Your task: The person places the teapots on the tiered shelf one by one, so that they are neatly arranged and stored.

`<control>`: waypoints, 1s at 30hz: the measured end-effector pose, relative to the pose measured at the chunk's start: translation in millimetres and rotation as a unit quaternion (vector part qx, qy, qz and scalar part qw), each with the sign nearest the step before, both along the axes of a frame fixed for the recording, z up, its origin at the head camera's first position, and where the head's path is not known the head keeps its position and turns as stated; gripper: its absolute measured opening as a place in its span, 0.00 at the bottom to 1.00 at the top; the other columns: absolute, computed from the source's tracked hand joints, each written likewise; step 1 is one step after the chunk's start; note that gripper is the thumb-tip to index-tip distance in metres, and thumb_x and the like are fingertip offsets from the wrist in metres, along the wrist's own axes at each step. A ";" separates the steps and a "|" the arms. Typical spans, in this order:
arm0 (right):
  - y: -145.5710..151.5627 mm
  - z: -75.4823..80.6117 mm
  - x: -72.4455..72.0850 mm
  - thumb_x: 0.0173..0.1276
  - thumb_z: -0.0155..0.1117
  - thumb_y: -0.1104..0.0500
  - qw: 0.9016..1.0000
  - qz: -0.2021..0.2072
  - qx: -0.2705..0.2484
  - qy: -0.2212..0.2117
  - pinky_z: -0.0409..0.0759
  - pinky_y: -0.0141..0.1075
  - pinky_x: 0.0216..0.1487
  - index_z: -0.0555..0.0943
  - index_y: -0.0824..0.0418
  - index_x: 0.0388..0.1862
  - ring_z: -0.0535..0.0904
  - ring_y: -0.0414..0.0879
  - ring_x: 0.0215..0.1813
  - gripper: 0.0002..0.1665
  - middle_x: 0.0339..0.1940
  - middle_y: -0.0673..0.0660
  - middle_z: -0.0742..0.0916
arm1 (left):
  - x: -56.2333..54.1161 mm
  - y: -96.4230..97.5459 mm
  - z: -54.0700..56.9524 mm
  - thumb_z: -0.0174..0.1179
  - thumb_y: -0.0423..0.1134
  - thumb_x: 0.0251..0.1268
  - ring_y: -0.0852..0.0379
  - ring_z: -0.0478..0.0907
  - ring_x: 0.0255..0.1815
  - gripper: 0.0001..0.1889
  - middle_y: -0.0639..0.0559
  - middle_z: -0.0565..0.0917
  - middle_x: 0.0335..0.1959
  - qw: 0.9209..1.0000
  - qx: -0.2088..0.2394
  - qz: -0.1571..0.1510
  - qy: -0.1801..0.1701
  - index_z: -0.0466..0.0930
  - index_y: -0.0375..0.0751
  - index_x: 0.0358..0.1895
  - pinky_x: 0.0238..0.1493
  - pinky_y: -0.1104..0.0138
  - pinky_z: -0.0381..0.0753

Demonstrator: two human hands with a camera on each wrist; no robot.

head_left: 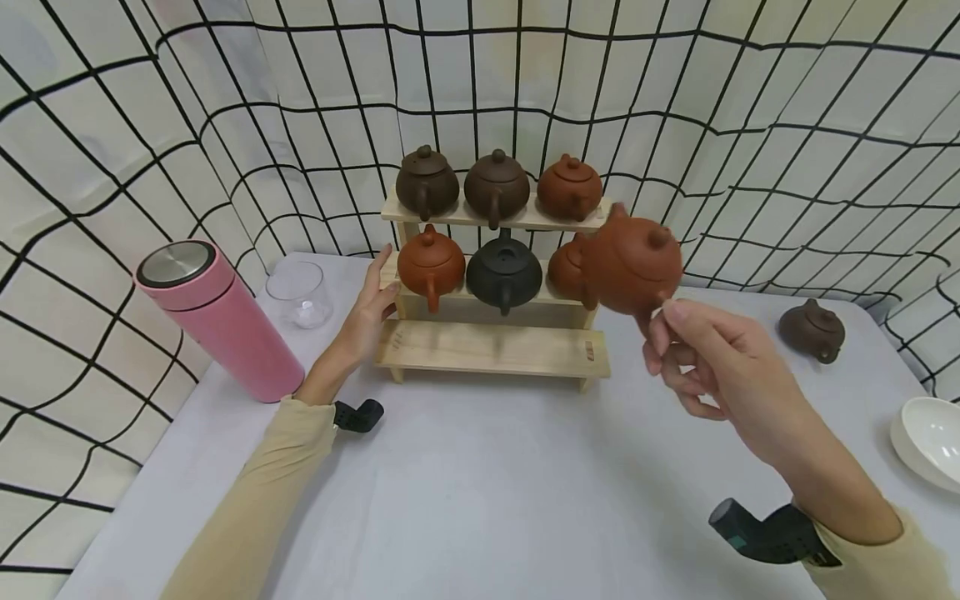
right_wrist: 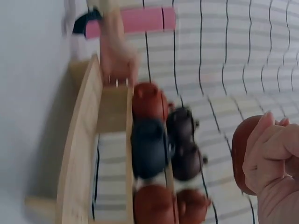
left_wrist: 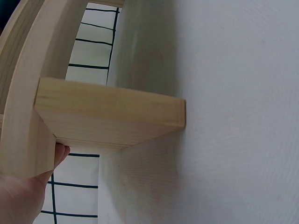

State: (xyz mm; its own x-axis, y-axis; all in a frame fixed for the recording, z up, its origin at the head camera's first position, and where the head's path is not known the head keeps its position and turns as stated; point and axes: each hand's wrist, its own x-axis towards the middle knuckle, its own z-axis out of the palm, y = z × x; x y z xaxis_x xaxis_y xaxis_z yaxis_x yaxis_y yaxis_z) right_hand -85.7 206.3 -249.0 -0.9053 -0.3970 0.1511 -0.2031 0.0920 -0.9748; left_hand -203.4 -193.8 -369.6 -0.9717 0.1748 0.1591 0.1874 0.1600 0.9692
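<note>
My right hand pinches a reddish-brown teapot at its handle and holds it up in front of the right end of a stepped wooden stand. That teapot overlaps a red teapot on the middle shelf. Also on that shelf are a black teapot and an orange-red one. Two dark brown teapots and a reddish one line the top shelf. At the stand's left side my left hand grips the end of the middle shelf, its fingers partly hidden behind wood.
A pink thermos and a clear glass stand left of the stand. On the right are a dark brown teapot and a white bowl. Black wire mesh surrounds the white table at the back and sides.
</note>
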 end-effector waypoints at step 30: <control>-130.7 -90.5 -28.0 0.86 0.50 0.51 0.978 0.114 0.107 -0.135 0.56 0.30 0.17 0.78 0.62 0.32 0.61 0.42 0.18 0.22 0.27 0.58 0.82 | 1.3 1.1 0.7 0.34 0.39 0.84 0.42 0.40 0.85 0.35 0.42 0.36 0.87 1.000 0.008 0.002 0.003 0.32 0.41 0.86 0.79 0.37 0.48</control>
